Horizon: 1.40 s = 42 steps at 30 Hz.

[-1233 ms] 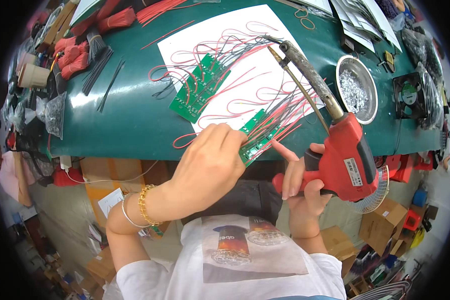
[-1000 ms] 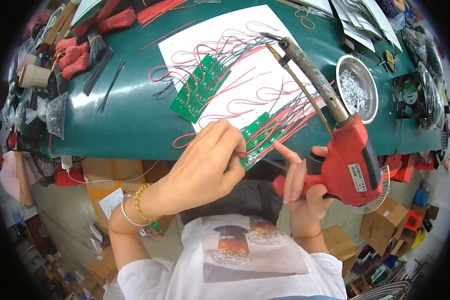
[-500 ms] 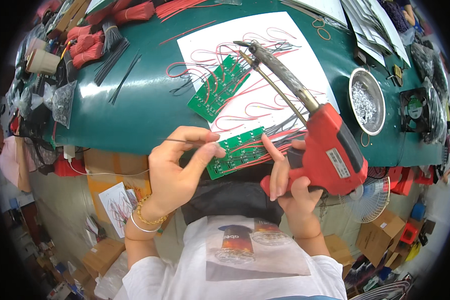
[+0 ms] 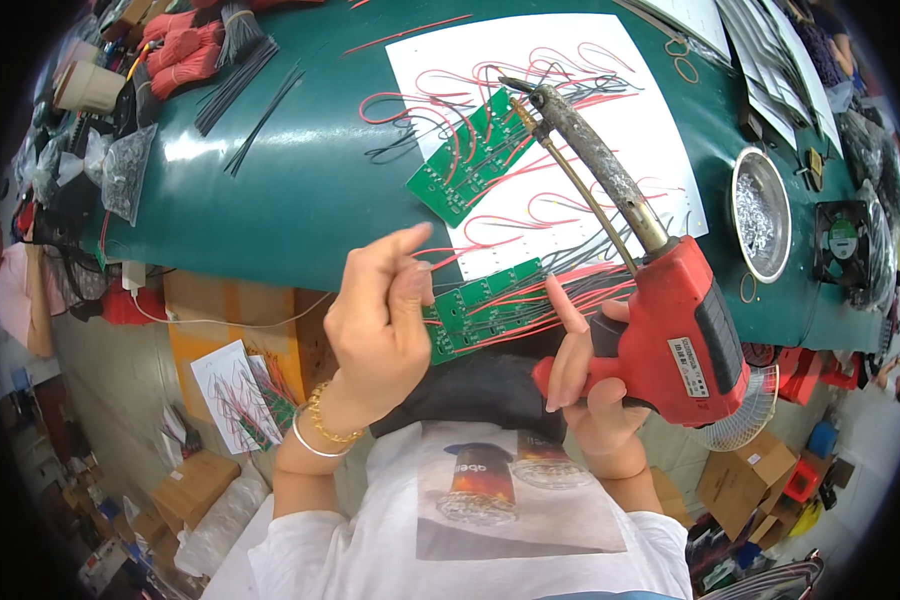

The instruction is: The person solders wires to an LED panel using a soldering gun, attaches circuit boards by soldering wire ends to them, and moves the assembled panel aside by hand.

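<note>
The nearer green circuit board (image 4: 457, 305) lies at the counter's (image 4: 270, 220) near edge, many red and dark wires trailing right from it; you seem well along with it, though whether every joint is made is too small to tell. Your left hand (image 4: 380, 320) is at its left end, fingers drawn narrow; whether they pinch a wire is unclear. Your right hand (image 4: 602, 415) grips the red soldering gun (image 4: 675, 320). Beyond, the farther board (image 4: 448, 182), partly on white paper (image 4: 660, 140), looks largely wired.
</note>
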Each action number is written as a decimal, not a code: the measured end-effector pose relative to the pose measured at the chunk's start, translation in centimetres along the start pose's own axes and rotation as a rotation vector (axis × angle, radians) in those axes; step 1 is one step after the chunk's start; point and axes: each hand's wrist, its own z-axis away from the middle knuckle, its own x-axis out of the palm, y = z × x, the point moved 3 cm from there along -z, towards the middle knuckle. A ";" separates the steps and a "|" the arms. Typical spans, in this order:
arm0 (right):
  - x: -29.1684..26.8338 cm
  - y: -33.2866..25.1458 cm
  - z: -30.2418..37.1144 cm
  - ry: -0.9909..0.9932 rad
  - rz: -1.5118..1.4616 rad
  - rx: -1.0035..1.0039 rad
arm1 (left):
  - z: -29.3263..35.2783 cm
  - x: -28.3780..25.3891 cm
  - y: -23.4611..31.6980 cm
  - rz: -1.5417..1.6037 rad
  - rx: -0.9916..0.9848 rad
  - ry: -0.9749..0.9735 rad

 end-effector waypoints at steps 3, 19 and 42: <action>0.4 0.1 0.1 0.022 0.024 0.055 | -0.5 0.7 0.6 -0.329 0.392 0.055; 0.0 0.3 0.5 0.057 0.107 0.078 | -0.4 -0.5 0.3 -0.438 0.317 0.038; -7.6 -1.4 9.3 -0.070 0.981 0.360 | -0.5 0.3 -0.8 -0.465 0.438 0.062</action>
